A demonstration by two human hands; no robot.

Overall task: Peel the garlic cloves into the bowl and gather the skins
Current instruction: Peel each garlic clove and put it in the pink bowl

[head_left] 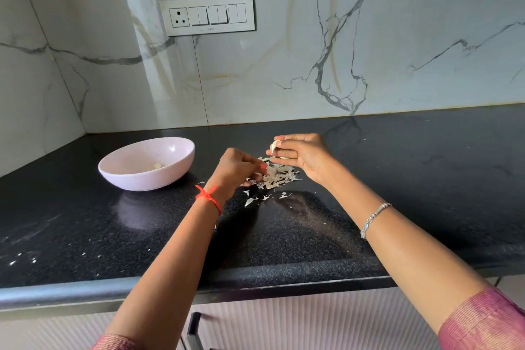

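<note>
A pale pink bowl (pixel 119 170) stands on the black counter at the left, with a peeled clove (pixel 156 165) inside. A heap of white garlic skins (pixel 277 176) lies in the middle of the counter. My right hand (pixel 304 156) hovers just above the heap and pinches a garlic clove (pixel 274 146) between thumb and fingers. My left hand (pixel 238 169) is at the left edge of the heap, fingers curled down into the skins. Whether it grips any skin is hidden by the fingers.
Loose skin flakes (pixel 250 201) lie scattered in front of the heap, and tiny bits (pixel 17 260) dot the counter's near left. The marble wall with a switch plate (pixel 207 15) rises behind. The counter's rounded front edge (pixel 255 278) runs above a drawer handle (pixel 193 329).
</note>
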